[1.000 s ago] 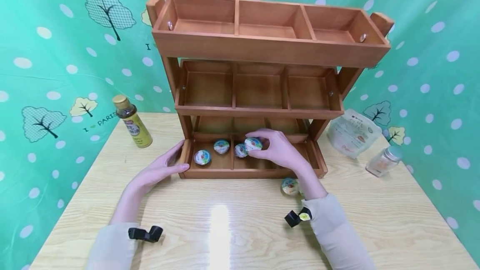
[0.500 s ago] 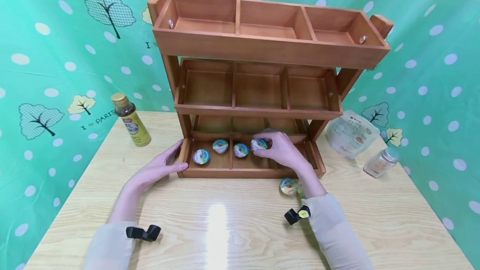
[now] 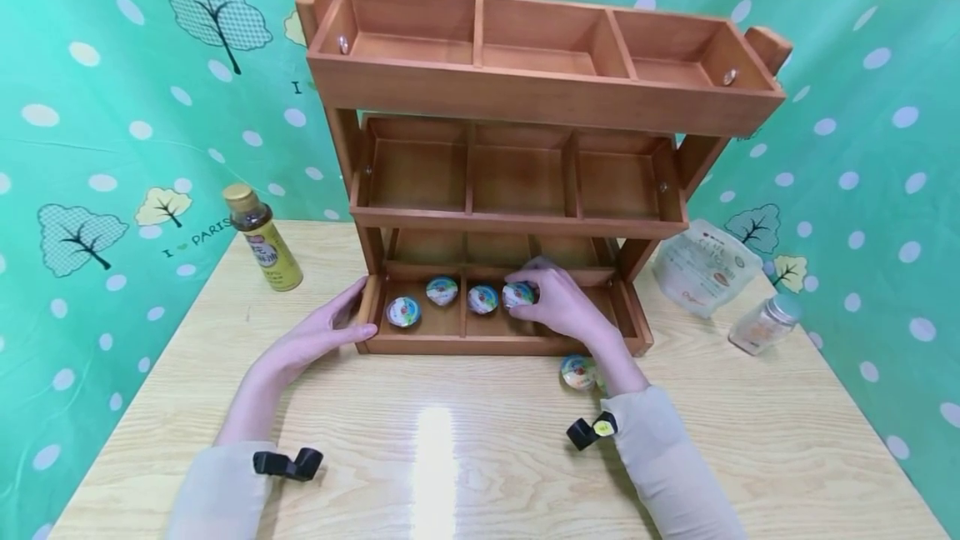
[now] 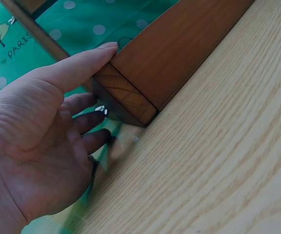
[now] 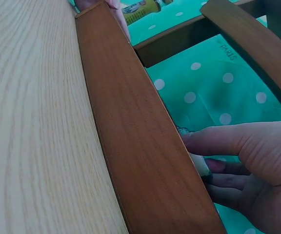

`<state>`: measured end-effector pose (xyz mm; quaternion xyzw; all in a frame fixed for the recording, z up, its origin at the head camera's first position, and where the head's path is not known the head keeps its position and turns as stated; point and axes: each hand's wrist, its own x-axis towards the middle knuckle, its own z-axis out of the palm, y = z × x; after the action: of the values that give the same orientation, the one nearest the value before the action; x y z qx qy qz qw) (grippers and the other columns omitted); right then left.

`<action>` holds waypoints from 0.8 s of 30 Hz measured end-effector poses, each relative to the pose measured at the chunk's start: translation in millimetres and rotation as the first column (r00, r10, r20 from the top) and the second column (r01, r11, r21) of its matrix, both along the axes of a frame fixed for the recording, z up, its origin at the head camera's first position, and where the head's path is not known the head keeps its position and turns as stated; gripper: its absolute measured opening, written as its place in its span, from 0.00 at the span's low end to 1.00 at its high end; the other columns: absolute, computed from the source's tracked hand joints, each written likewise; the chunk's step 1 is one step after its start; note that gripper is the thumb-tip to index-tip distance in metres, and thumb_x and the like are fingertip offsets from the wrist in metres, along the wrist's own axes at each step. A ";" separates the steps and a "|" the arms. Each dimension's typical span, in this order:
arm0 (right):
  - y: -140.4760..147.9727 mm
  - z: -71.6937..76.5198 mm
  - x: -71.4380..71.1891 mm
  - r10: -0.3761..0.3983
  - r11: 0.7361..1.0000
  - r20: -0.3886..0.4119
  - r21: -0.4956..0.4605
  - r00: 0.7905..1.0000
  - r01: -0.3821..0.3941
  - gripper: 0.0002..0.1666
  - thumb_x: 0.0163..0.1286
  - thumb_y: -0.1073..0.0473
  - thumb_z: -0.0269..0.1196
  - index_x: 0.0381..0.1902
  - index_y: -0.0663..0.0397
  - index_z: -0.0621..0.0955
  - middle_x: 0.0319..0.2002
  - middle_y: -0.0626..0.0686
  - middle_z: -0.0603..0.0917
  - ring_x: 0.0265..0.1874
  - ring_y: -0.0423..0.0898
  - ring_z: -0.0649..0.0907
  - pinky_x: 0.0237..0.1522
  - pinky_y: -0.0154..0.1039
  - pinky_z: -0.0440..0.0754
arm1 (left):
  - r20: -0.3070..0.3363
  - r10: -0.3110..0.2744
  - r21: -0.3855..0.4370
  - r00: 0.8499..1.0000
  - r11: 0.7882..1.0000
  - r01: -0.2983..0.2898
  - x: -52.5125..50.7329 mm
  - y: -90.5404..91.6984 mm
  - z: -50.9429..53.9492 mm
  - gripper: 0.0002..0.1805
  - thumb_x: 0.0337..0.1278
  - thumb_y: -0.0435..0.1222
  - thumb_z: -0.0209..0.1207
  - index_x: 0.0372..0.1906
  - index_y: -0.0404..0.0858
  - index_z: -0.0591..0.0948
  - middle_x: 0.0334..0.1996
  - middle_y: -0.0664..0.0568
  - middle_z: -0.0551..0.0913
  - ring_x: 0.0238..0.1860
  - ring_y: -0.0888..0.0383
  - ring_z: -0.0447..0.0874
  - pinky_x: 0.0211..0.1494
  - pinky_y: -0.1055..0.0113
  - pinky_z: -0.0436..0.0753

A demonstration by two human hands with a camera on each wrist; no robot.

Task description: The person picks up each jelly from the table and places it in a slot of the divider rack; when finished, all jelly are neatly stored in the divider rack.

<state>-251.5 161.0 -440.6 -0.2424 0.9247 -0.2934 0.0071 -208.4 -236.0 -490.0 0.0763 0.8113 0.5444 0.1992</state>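
Observation:
In the head view, my right hand (image 3: 558, 302) pinches a small foil-lidded jelly cup (image 3: 517, 295) between thumb and fingers, low in the middle compartment of the wooden rack's bottom tier (image 3: 495, 346). The right wrist view shows only a sliver of this cup (image 5: 199, 165). Left of it in the same compartment sits another jelly cup (image 3: 482, 299). The left compartment has a front jelly cup (image 3: 403, 312) and a rear jelly cup (image 3: 442, 291). My left hand (image 3: 318, 338) rests against the tier's left end, thumb over the front corner (image 4: 126, 95), loosely bent fingers at the outer side.
Before the rack, a yellow-toned jelly cup (image 3: 577, 372) stands on the table, with another partly hidden by my right wrist. A brown sauce bottle (image 3: 272, 248) is at left; a clear pouch (image 3: 703, 269) and lidded jar (image 3: 763, 325) at right. Upper tiers (image 3: 517, 169) overhang my hands.
My right hand has carried its jelly cup a little right, away from the neighbouring cup, then slightly lower into the middle compartment. The left hand stays at the rack's end.

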 end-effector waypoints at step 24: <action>-5.5 -0.7 0.0 0.050 0.986 0.011 0.159 0.999 -0.051 0.28 0.63 0.61 0.74 0.62 0.56 0.84 0.60 0.57 0.86 0.62 0.56 0.83 0.66 0.53 0.81 | -0.007 -0.001 0.024 1.000 1.000 0.001 -1.4 0.9 -0.8 0.50 0.71 0.47 0.61 0.85 0.57 0.42 0.86 0.48 0.37 0.86 0.41 0.31 0.84 0.35 0.41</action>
<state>-251.5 155.5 -441.3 -0.2634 0.9387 -0.2193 0.0373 -209.8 -235.1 -490.7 0.0811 0.8054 0.5535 0.1959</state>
